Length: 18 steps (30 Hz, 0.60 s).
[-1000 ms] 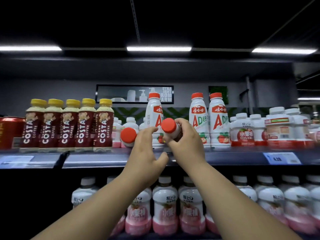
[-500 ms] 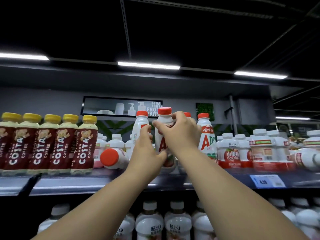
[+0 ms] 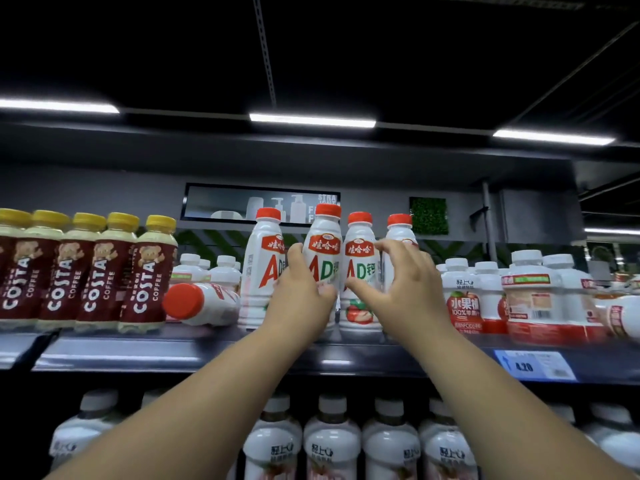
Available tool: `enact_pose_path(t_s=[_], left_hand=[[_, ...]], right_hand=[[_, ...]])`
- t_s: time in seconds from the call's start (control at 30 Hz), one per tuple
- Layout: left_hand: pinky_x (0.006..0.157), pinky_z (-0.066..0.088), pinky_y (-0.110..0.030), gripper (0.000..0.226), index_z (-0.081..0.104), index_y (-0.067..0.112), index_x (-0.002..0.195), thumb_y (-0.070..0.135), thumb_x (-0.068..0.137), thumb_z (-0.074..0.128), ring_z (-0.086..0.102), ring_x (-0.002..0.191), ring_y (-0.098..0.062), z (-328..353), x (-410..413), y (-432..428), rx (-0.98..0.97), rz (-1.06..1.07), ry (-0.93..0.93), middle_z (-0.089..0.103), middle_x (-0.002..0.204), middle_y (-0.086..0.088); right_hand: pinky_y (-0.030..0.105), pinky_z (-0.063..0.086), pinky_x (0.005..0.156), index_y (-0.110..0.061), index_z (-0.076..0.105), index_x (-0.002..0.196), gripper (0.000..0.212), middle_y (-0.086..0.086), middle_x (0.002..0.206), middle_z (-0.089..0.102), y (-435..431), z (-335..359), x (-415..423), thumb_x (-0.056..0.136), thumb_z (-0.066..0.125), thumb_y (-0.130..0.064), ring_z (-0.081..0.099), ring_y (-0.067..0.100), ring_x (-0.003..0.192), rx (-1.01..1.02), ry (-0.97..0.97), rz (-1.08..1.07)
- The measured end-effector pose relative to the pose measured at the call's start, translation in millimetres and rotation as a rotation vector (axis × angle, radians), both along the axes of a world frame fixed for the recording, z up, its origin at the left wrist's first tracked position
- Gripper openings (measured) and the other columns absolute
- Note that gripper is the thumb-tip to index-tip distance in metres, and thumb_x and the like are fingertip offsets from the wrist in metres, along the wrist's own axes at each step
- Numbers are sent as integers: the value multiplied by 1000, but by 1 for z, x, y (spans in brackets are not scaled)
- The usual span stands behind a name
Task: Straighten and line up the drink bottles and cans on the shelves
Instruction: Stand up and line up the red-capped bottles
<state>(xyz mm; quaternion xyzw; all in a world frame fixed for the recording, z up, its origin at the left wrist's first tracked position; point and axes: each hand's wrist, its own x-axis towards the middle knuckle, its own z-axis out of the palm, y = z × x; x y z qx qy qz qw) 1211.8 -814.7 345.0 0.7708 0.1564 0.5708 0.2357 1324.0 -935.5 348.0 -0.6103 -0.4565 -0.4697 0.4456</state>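
Observation:
Several white AD bottles with red caps stand upright at the middle of the upper shelf. My left hand grips the lower part of the second one, the AD bottle, which stands slightly forward of its neighbours. My right hand hovers in a loose C in front of the third AD bottle and hides most of the fourth; it holds nothing. Another such bottle, the fallen bottle, lies on its side left of the row, red cap towards me.
Costa coffee bottles with yellow caps line the left of the shelf. White-capped juice bottles fill the right, with one toppled bottle at the far right edge. A price tag hangs below. The lower shelf holds white bottles.
The tilted red-capped bottle was raised upright into the row. My right hand let go of it and drew to the right; my left hand now holds it. The view tilted up.

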Motion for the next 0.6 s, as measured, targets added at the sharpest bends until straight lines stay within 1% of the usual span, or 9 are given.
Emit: enact_pose_path(t_s=[0.07, 0.13, 0.2, 0.23, 0.27, 0.33, 0.5, 0.6], left_hand=[[81, 58, -47, 66, 22, 36, 134, 23, 86, 66, 64, 96, -21, -1, 5, -1, -16, 37, 1, 59, 115, -1], [84, 55, -44, 57, 26, 29, 134, 25, 88, 61, 60, 98, -22, -5, 8, -1, -23, 82, -5, 57, 117, -3], [89, 52, -44, 64, 24, 25, 140, 30, 88, 62, 56, 105, -24, -11, 12, 1, -13, 131, 8, 53, 125, -7], [91, 51, -43, 72, 21, 25, 143, 32, 87, 65, 55, 107, -24, -14, 13, 2, 4, 151, 23, 51, 128, -7], [91, 51, -41, 78, 18, 26, 146, 33, 86, 68, 54, 107, -23, -17, 14, 2, 28, 167, 39, 50, 129, -7], [86, 48, -37, 83, 14, 28, 149, 32, 86, 69, 52, 103, -19, -19, 15, 2, 68, 171, 56, 48, 130, -6], [78, 43, -32, 79, 16, 31, 150, 26, 88, 66, 53, 98, -12, -20, 14, 1, 83, 101, 20, 50, 125, 1], [81, 46, -32, 79, 18, 32, 150, 27, 88, 66, 55, 99, -10, -21, 13, 2, 78, 84, 17, 51, 127, 2]], right_hand=[[40, 42, 99, -22, 49, 134, 71, -1, 131, 53, -7, -12, 21, 76, 72, -57, 48, 22, 117, -33, 22, -45], [42, 42, 102, -21, 40, 143, 81, 3, 140, 44, -10, -19, 35, 76, 75, -52, 46, 26, 122, -49, 58, -73], [42, 45, 100, -26, 27, 150, 90, 2, 144, 37, -11, -24, 42, 78, 73, -56, 46, 24, 123, -75, 168, -62], [41, 47, 98, -30, 21, 151, 92, 1, 144, 38, -11, -25, 45, 80, 71, -58, 47, 23, 122, -82, 240, -46], [41, 49, 95, -32, 17, 152, 92, 1, 143, 41, -11, -25, 48, 81, 69, -58, 49, 23, 121, -86, 292, -35], [40, 50, 91, -33, 12, 154, 89, 1, 141, 46, -10, -27, 48, 86, 65, -56, 52, 24, 119, -111, 308, -33], [39, 48, 87, -30, 6, 155, 84, 2, 141, 43, -12, -30, 47, 93, 58, -52, 52, 24, 117, -135, 279, -41], [39, 49, 89, -28, 8, 155, 85, 2, 140, 45, -13, -29, 46, 92, 59, -54, 53, 23, 116, -142, 276, -42]])
